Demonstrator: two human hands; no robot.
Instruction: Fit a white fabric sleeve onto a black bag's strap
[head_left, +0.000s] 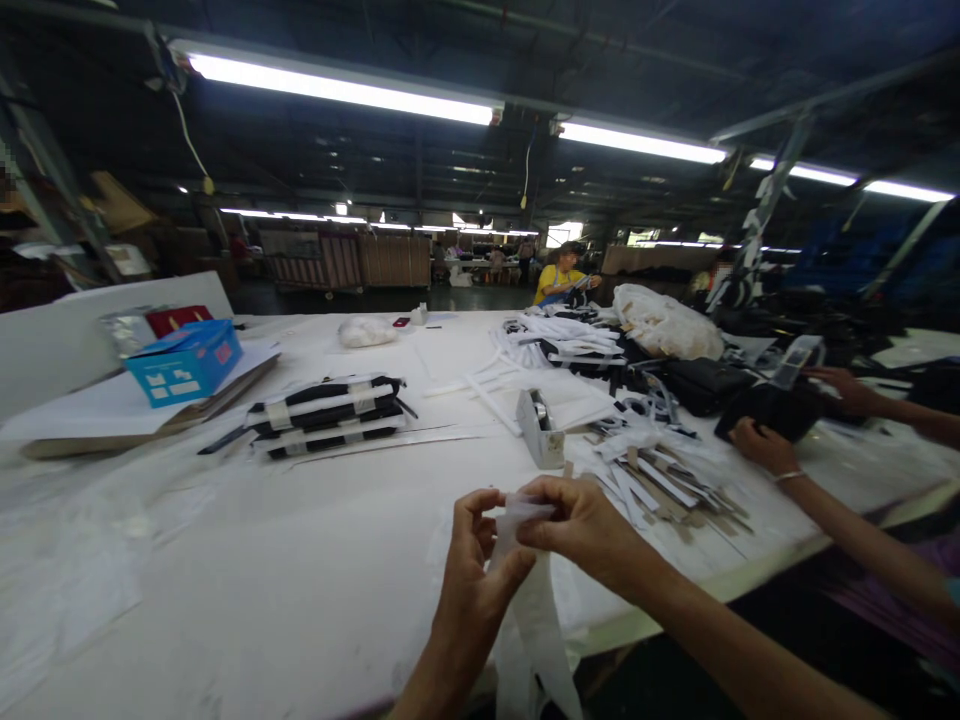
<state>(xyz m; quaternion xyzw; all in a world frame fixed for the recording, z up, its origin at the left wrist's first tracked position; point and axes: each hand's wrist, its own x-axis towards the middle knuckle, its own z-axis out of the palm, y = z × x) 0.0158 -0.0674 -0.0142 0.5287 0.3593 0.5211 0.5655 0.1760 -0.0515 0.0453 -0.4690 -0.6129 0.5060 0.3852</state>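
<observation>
My left hand (472, 570) and my right hand (581, 530) meet above the near edge of the white table (300, 560). Both pinch the top end of a translucent white strip (536, 620), which hangs down between my forearms. The fingers of each hand are closed on it. Just beyond my hands lies a heap of white and brown strips (660, 485), and behind that stands a small grey metal tape dispenser (538, 425).
A co-worker's hands (761, 445) handle black fabric (765, 405) at the right. Bundled black-and-white pieces (326, 410) lie mid-table, a blue box (187, 362) at the left, white strips (562, 340) and a plastic bag (667, 325) farther back. A person in yellow (559, 280) sits far off.
</observation>
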